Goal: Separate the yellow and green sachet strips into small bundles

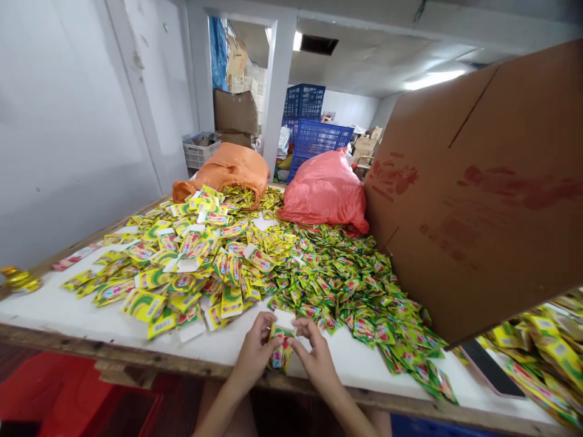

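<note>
Head view, looking down at a white table (68,315) with a worn wooden edge: both hands meet at the near edge around a small stack of sachets (281,346). The left hand (255,358) and right hand (316,358) each pinch the stack between thumb and fingertips, fingers closed on it. The stack stands upright, long axis running toward and away from the person, its white top pointing to the far side. It hangs just over the table's lip, so a loosened pinch could likely drop packets to the floor. Behind it spread a heap of larger yellow sachets (191,261) and a heap of small green sachets (346,285). A tilted cardboard box (478,194) leans close on the right, near an orange sack (232,167) and a pink sack (325,191).
</note>
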Available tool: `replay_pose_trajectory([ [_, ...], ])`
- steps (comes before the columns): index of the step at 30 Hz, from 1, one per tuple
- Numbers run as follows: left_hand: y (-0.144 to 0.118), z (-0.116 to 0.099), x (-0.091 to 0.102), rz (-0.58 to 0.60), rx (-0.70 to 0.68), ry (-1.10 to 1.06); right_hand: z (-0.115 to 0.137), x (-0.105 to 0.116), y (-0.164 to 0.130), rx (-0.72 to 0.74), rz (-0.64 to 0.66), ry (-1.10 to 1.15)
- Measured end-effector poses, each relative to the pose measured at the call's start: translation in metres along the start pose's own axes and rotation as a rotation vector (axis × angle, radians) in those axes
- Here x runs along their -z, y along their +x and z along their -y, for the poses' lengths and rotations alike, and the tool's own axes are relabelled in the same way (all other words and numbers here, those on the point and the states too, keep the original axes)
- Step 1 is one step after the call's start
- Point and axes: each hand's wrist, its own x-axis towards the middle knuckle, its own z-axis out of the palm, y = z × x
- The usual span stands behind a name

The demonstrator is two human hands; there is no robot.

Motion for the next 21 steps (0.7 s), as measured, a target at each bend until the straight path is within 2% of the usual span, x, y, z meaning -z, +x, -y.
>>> replay_pose_trajectory([
  [3, 0.001, -0.001, 0.003, 0.029, 0.017, 0.107, -0.001, -0.003, 0.003, 0.022, 0.031, 0.015],
  [6, 0.0, -0.003, 0.003, -0.044, -0.032, 0.202, 0.003, -0.004, 0.009, 0.087, 0.068, -0.012],
  [8, -0.001, -0.005, 0.002, -0.103, -0.073, 0.176, 0.005, -0.004, 0.011, 0.077, 0.018, 0.001],
  [10, -0.003, -0.008, 0.0, -0.115, -0.087, 0.128, 0.007, -0.004, 0.012, 0.058, -0.022, 0.02],
  [16, -0.006, -0.021, -0.002, -0.078, -0.099, 0.238, 0.018, 0.002, 0.008, 0.138, 0.087, -0.027],
  [21, -0.003, -0.024, -0.004, -0.125, -0.075, 0.287, 0.021, -0.001, 0.009, 0.079, 0.044, -0.121],
])
